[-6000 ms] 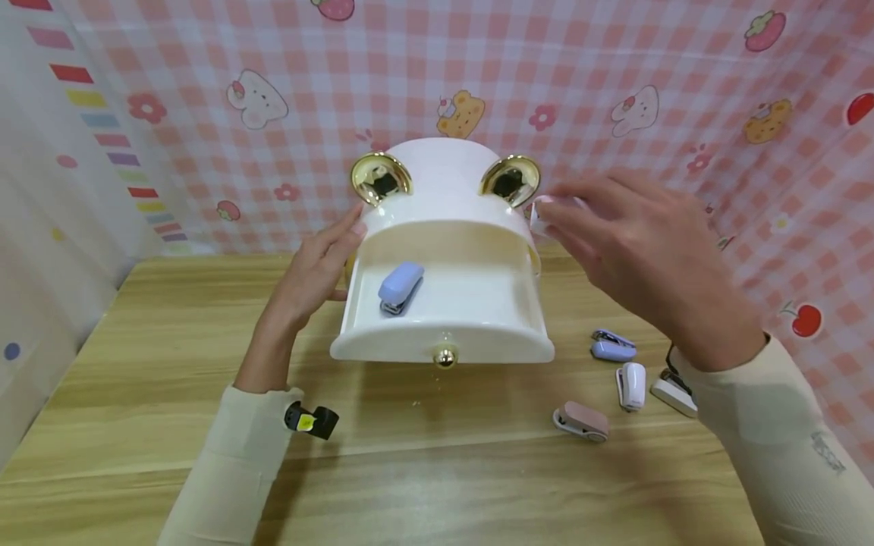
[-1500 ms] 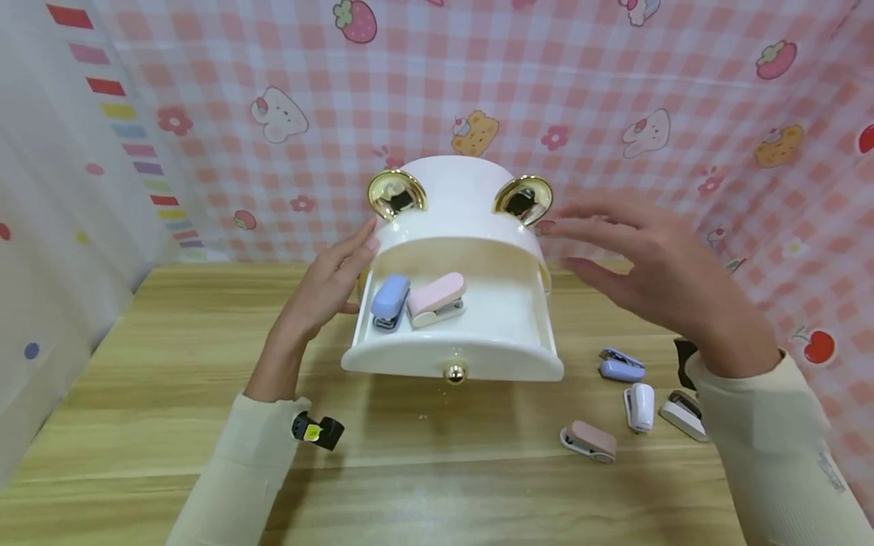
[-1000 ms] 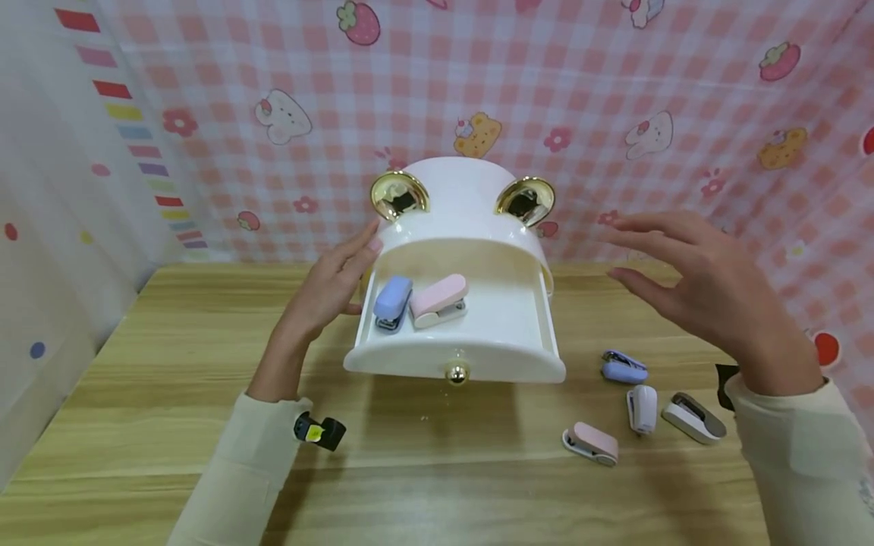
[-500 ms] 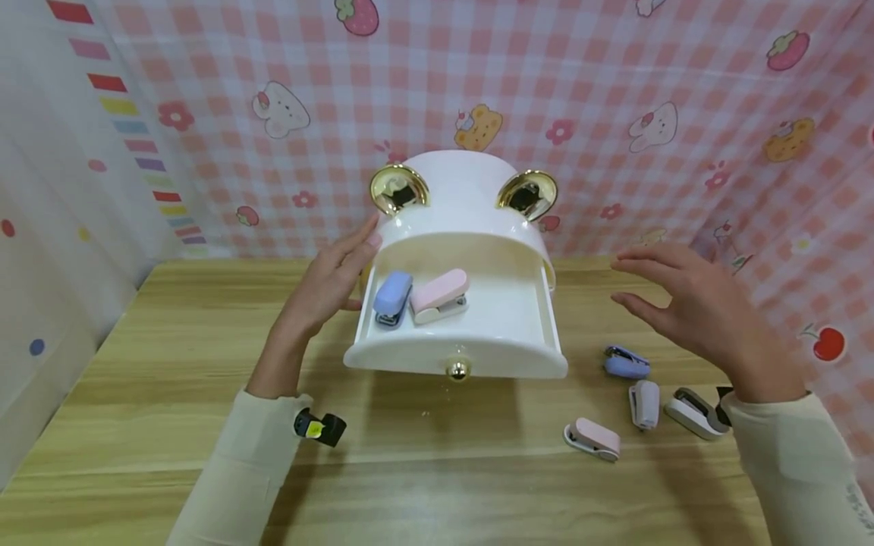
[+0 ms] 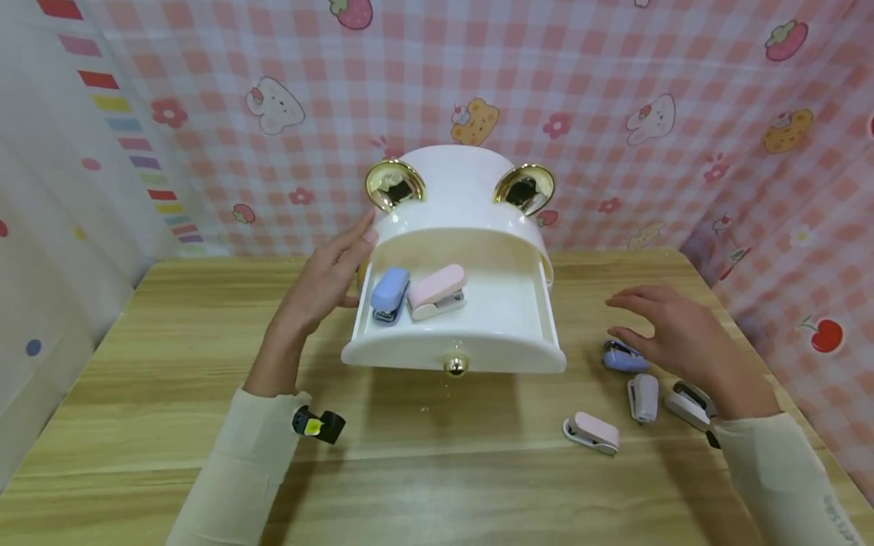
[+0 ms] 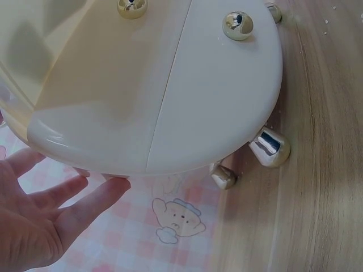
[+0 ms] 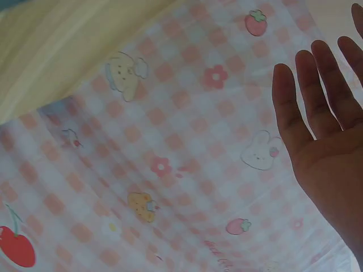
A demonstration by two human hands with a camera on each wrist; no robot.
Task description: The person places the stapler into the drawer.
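A white storage box (image 5: 464, 186) with gold-rimmed round eyes stands on the table, its drawer (image 5: 508, 307) pulled out. Inside the drawer, toward the left, lie a blue mini stapler (image 5: 391, 292) and a pink-and-white stapler (image 5: 438, 290) side by side. My left hand (image 5: 324, 277) rests against the box's left side; in the left wrist view its spread fingertips (image 6: 118, 184) are right at the white shell. My right hand (image 5: 676, 334) hovers with extended fingers, holding nothing, thumb overlapping a second blue stapler (image 5: 624, 358) in the head view.
Near the right hand on the wooden table (image 5: 478, 478) lie a whitish stapler (image 5: 643, 398), a white stapler with a dark top (image 5: 690, 406) and a pink-and-white one (image 5: 592, 433). A checked pink cloth (image 5: 307, 136) hangs behind and to the right.
Six seconds ago my right hand held a small pale object by the box; the pink stapler has since appeared in the drawer. Lately the right hand moved right, then down toward the table staplers.
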